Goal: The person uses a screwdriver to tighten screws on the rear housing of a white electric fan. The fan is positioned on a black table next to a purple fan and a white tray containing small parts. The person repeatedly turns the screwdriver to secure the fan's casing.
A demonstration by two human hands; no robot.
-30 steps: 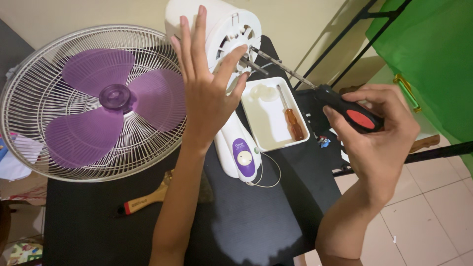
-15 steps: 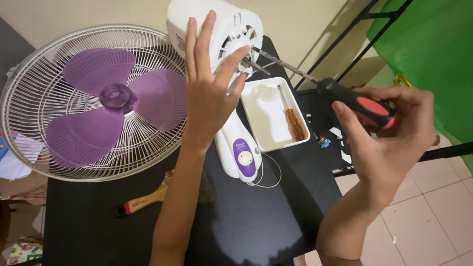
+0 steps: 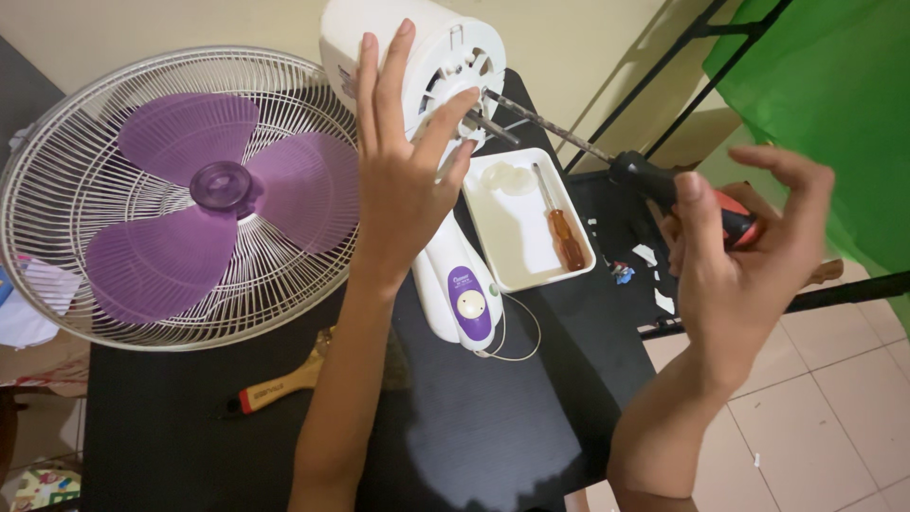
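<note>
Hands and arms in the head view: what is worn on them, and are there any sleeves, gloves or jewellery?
Both are bare. The left hand and right hand wear no gloves, rings or watch that I can see. Both forearms are uncovered down to the frame's lower edge, with no sleeves showing. Fingernails look short and unpainted.
</note>
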